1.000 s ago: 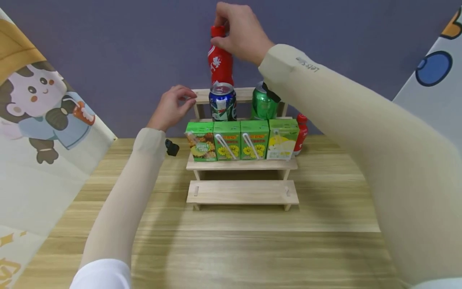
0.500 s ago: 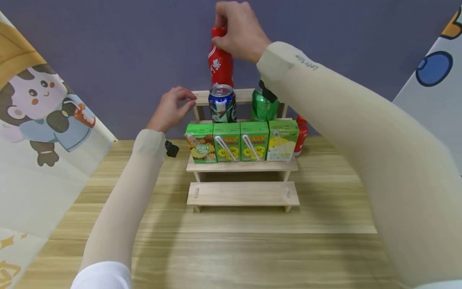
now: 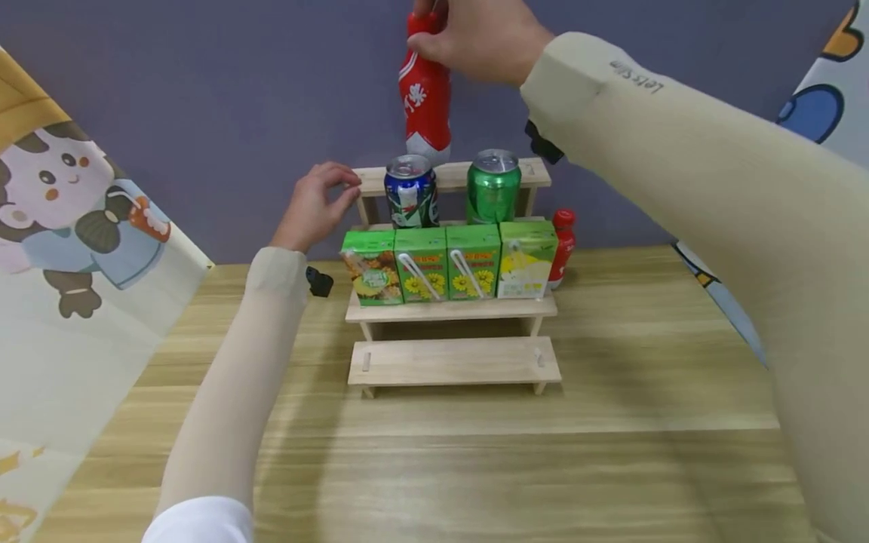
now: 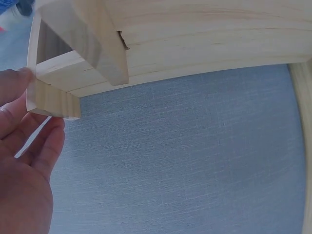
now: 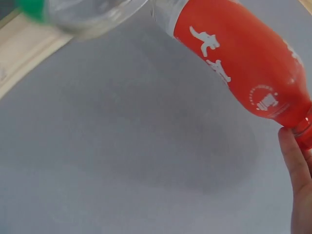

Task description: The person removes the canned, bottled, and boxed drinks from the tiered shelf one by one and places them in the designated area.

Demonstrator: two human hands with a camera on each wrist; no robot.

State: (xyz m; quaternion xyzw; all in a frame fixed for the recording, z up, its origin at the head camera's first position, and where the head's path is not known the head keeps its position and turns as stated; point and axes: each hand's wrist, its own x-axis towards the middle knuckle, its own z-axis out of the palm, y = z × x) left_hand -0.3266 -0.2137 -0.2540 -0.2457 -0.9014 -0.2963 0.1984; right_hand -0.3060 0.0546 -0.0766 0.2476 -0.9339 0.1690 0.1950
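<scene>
In the head view my right hand (image 3: 485, 38) grips a red bottle (image 3: 426, 102) by its cap and neck, slightly tilted, at the back. Its pale base shows just behind the blue can (image 3: 410, 192); whether it touches the top shelf I cannot tell. The right wrist view shows the bottle (image 5: 243, 58) with fingertips at its neck. My left hand (image 3: 319, 204) is at the left end of the tiered wooden stand (image 3: 455, 362). In the left wrist view, thumb and fingers pinch the end of a plank (image 4: 53, 100).
A green can (image 3: 494, 188) stands right of the blue one. Several green juice boxes (image 3: 421, 264) line the middle tier. Another red bottle (image 3: 562, 249) stands behind the right side. A grey-blue wall (image 3: 271, 90) rises behind the wooden table (image 3: 441, 475).
My right hand has moved up and a little right with the red bottle, so its base now shows above the blue can. My left hand keeps its place on the stand.
</scene>
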